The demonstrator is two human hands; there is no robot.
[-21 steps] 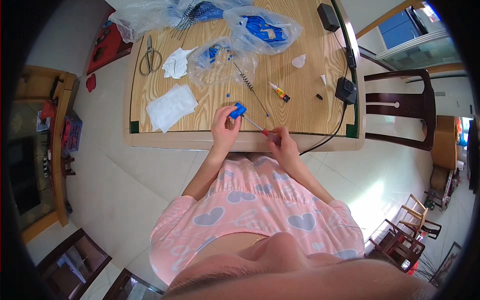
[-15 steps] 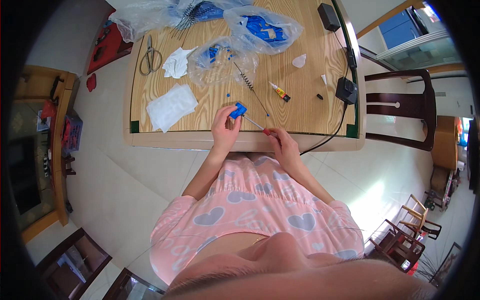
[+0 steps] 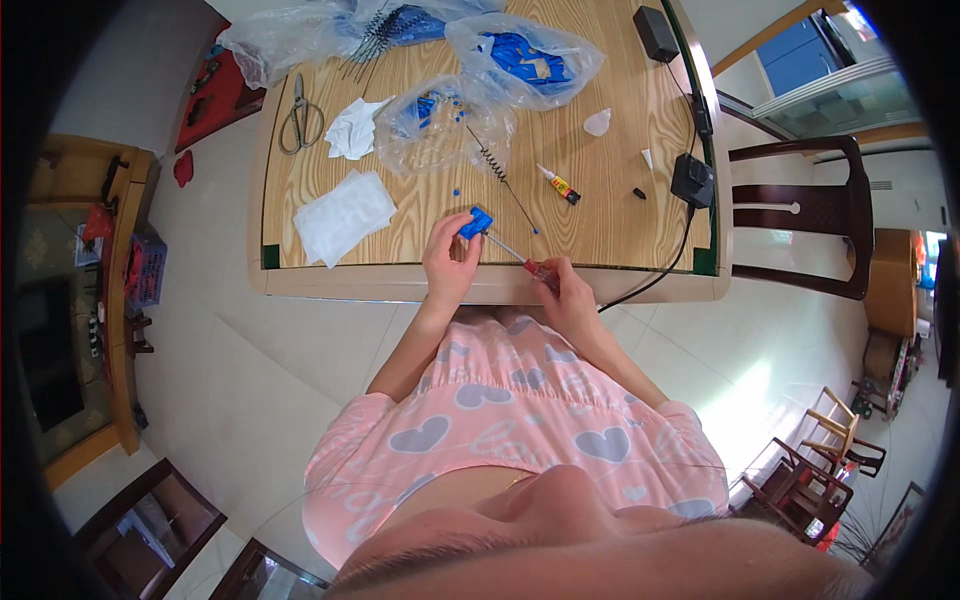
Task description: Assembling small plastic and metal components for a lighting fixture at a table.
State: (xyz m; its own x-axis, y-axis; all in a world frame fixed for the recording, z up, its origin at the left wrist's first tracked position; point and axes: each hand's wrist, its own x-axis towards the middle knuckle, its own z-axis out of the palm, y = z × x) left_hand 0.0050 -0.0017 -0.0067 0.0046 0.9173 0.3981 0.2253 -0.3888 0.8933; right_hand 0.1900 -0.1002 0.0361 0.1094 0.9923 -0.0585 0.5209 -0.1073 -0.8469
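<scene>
My left hand [image 3: 448,262] pinches a small blue plastic part [image 3: 476,222] just above the near edge of the wooden table [image 3: 600,220]. My right hand [image 3: 568,292] grips a screwdriver [image 3: 528,262] with a red handle, and its thin shaft points up-left into the blue part. Both hands sit close together over the table's front rim. A long thin spring with a wire [image 3: 500,178] lies just beyond the blue part.
Clear plastic bags of blue parts [image 3: 520,55] lie at the back, one more bag [image 3: 440,120] nearer. Scissors [image 3: 300,115], crumpled tissue [image 3: 355,128], a white cloth [image 3: 343,215], a small glue tube [image 3: 558,184], and a black adapter with cable [image 3: 692,180] are on the table. A dark chair [image 3: 800,215] stands right.
My hands stay at the same spot. The screwdriver shifts slightly against the blue part.
</scene>
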